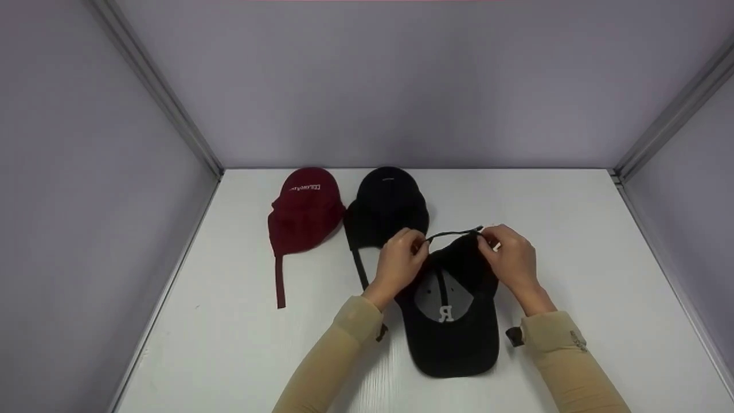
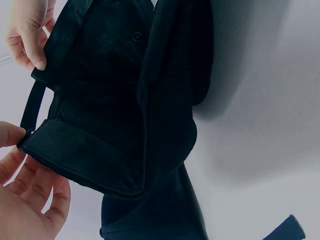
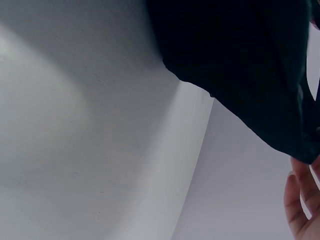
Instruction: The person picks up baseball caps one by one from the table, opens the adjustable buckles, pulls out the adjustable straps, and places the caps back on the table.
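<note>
A black baseball cap (image 1: 456, 350) lies with its brim toward me, its inside showing a grey patch and a white letter (image 1: 445, 313). At the cap's back edge, my left hand (image 1: 399, 258) pinches the left side of the opening between thumb and fingers. Opposite it, my right hand (image 1: 512, 258) pinches the other side. A thin black strap (image 1: 450, 233) spans the gap between the two hands. In the left wrist view the strap (image 2: 32, 107) runs from one edge of the opening to the other. The right wrist view shows the cap's outer side (image 3: 240, 65) above my fingertips (image 3: 300, 175).
Behind my left hand lies a second black cap (image 1: 387, 201), its strap (image 1: 359, 267) trailing toward me. To its left, touching or nearly so, sits a dark red cap (image 1: 307, 215) with white lettering and a hanging strap (image 1: 280, 281). Pale walls enclose the white table (image 1: 229, 344).
</note>
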`<state>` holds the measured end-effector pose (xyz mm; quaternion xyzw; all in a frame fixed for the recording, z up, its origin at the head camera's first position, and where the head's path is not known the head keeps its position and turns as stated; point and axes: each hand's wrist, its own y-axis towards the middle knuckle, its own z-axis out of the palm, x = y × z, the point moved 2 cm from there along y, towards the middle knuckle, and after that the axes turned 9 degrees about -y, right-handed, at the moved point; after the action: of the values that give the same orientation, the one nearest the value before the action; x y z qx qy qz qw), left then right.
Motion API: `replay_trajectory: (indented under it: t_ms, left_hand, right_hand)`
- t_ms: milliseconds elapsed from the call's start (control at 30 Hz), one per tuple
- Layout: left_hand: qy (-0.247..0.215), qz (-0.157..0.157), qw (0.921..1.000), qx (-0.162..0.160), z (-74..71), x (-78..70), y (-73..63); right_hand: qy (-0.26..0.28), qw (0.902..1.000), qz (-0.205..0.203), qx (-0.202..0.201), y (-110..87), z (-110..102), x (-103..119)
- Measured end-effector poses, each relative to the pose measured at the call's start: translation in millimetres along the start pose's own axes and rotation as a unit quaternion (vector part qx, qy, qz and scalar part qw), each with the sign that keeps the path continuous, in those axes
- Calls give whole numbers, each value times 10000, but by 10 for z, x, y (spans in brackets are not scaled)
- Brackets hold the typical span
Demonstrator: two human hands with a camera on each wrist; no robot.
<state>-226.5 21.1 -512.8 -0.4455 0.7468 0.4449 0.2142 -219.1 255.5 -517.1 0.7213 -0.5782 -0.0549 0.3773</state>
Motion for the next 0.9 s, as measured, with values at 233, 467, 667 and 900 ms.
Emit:
replay_trajectory:
  t_ms: [233,467,667,900]
  left_hand:
    - [-304,-232,9992,-75,-28,20,15]
    - [-632,-620,9959,-166,-70,46,31]
    - [-1029,-924,9903,-131,-99,95,55]
    - [-1107,-1230,9857,331,-117,145,40]
  right_hand:
    - [226,9991,350,30,-17,14,-7]
    - [325,9979,564,15,-28,19,-29]
    - [498,9972,558,74,-20,0,-22]
    - [553,9972,491,121,-21,17,-12]
